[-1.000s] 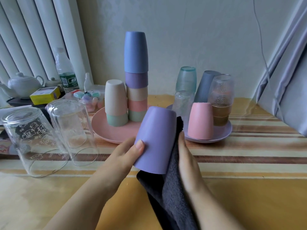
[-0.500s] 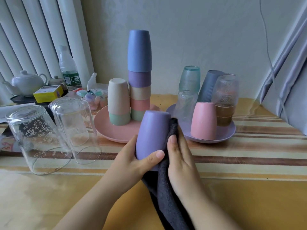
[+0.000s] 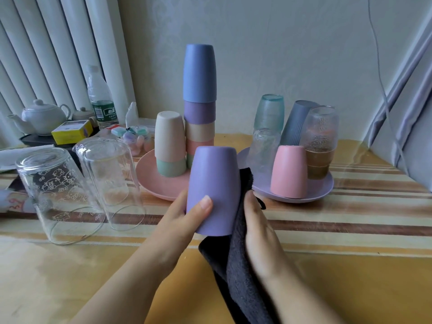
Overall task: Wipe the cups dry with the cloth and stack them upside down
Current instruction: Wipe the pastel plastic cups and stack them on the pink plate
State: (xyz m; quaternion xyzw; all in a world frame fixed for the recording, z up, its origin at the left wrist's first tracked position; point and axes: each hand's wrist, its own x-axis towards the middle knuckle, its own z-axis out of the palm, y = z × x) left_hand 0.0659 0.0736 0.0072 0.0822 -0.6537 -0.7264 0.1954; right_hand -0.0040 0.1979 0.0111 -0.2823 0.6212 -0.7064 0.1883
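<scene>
The left hand (image 3: 184,216) grips an upside-down purple cup (image 3: 214,188) above the table (image 3: 350,265); the right hand (image 3: 257,220), fingers curled, presses a dark cloth (image 3: 236,260) against its right side.

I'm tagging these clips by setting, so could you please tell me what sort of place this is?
Probably a room in a home, not a workshop or lab. A cloth-covered table stands against a wall between vertical blinds and a curtain, with a white teapot, a water bottle and plates of household cups.
</scene>
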